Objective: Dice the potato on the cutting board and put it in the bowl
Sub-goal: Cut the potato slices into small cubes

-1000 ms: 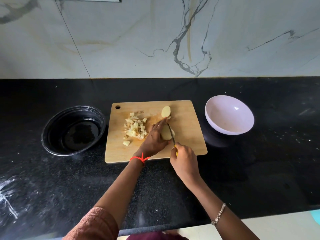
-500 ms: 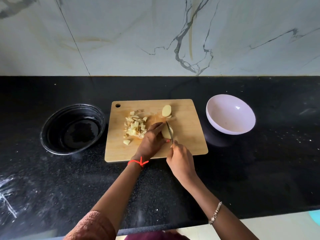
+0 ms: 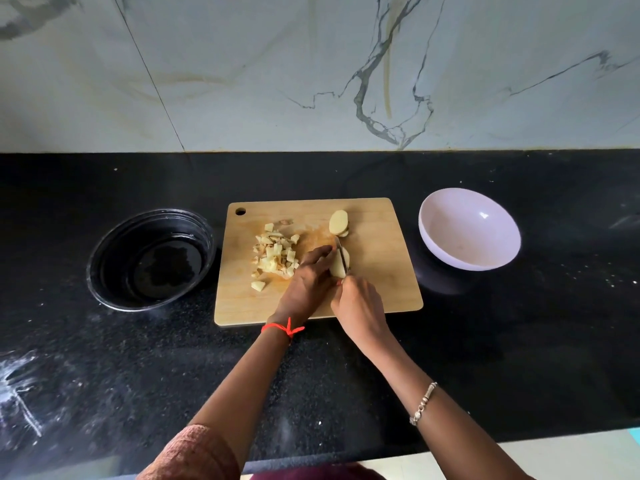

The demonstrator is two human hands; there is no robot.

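A wooden cutting board (image 3: 381, 271) lies in the middle of the black counter. On its left part sits a pile of diced potato (image 3: 275, 254). My left hand (image 3: 308, 282) holds a potato piece (image 3: 337, 266) down on the board, fingers curled round it. My right hand (image 3: 360, 306) grips a small knife (image 3: 342, 252) whose blade sits in that piece. Another potato slice (image 3: 338, 221) lies near the board's far edge. A white bowl (image 3: 469, 228) stands to the right of the board with nothing in it.
A dark glass bowl (image 3: 150, 259) stands left of the board. A marble wall (image 3: 311, 71) rises behind the black counter (image 3: 485, 341). The counter's front edge runs just under my forearms.
The knife and my right hand have moved a little forward over the held potato piece. My left hand keeps its hold; the pile and the bowls have not moved.
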